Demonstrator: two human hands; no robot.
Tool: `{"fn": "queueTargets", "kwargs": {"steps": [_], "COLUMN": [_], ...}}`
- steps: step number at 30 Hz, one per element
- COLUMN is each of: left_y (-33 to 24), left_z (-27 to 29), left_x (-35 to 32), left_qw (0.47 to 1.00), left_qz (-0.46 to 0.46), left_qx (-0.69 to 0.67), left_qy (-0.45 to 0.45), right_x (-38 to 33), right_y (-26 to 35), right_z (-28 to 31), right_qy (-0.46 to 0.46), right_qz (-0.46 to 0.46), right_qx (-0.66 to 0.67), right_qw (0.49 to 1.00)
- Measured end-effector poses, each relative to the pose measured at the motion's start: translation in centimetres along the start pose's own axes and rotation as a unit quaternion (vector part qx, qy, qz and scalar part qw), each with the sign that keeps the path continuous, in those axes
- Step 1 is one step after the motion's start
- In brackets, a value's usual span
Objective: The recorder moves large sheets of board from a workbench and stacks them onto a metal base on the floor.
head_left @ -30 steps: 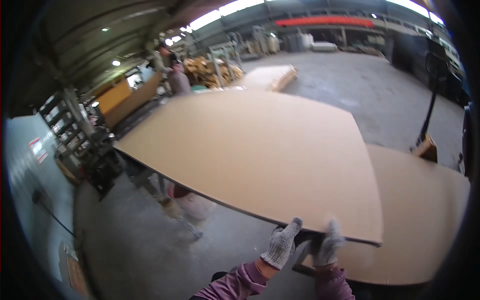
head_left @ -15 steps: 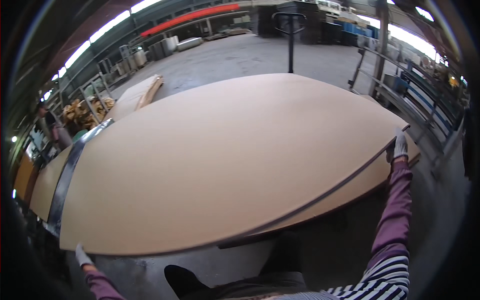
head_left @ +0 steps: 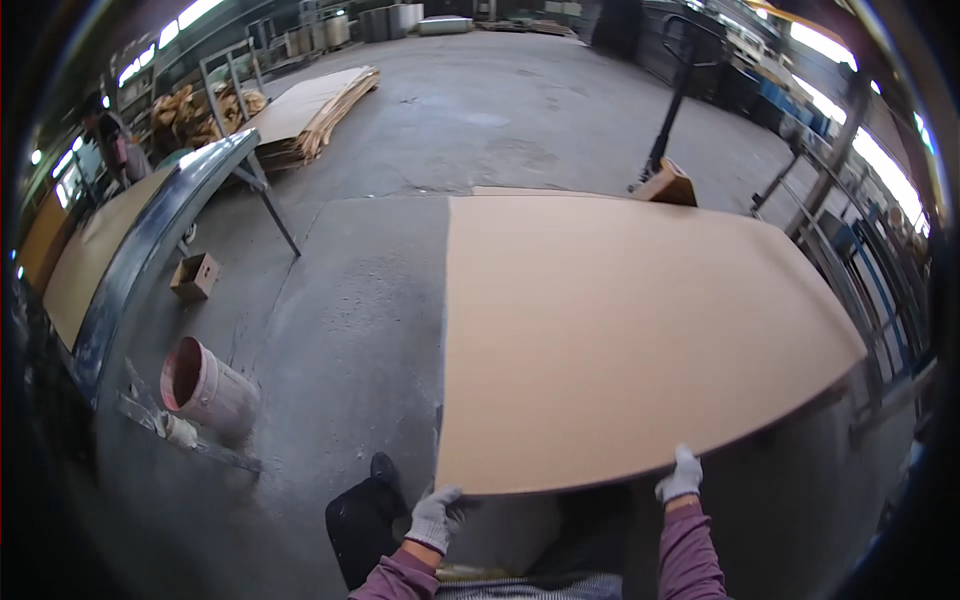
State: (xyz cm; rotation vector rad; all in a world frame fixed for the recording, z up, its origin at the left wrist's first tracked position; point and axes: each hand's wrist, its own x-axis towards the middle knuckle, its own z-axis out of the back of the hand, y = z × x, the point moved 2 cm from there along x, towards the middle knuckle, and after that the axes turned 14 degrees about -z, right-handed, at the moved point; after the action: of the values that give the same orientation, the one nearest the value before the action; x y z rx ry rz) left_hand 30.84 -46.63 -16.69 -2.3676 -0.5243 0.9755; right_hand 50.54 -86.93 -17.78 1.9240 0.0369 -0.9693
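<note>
Head view, looking down. A large thin tan board [head_left: 620, 330] fills the right-centre of the frame, lying roughly flat at about waist level and reaching away from the person over a stack of like sheets, one edge of which peeks out at the far side. Its near edge bows in a curve because of the lens.

Left hand [head_left: 436, 516], in a light grey work glove, grasps the near edge close to the board's left corner, fingers curled over the rim. Right hand [head_left: 681, 476], gloved the same, is closed on the near edge farther right. Both sleeves are purple-maroon. A dark shoe [head_left: 384, 470] shows on the floor just beside the left hand, below the board's corner.

Around: grey concrete floor [head_left: 350, 330], stained and dusty. To the left, a pinkish bucket [head_left: 205, 385] stands tilted near a long metal-edged table [head_left: 150, 260] that carries another tan sheet. A small cardboard box [head_left: 195, 275] sits on the floor near the table's leg. Farther back left, a pile of stacked thin sheets [head_left: 305, 110]. Behind the board, the handle of a pallet jack [head_left: 670, 110] rises upright. Blue metal racking [head_left: 880, 290] runs along the right side. Another person [head_left: 118, 150] stands at far left, small and indistinct.
</note>
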Motion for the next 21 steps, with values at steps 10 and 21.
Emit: {"fn": "queueTargets", "kwargs": {"steps": [10, 21], "left_y": [7.2, 4.7], "left_z": [-1.4, 0.5], "left_x": [13.3, 12.6], "left_qw": [0.933, 0.921], "left_qz": [0.031, 0.078], "left_qx": [0.359, 0.381], "left_qy": [0.02, -0.031], "right_x": [15.9, 12.2], "right_y": [-3.6, -6.7], "right_z": [3.0, 2.6], "right_qy": [-0.103, -0.123], "right_qz": [-0.206, -0.232], "right_qx": [-0.167, -0.174], "right_qw": [0.959, 0.949]}}
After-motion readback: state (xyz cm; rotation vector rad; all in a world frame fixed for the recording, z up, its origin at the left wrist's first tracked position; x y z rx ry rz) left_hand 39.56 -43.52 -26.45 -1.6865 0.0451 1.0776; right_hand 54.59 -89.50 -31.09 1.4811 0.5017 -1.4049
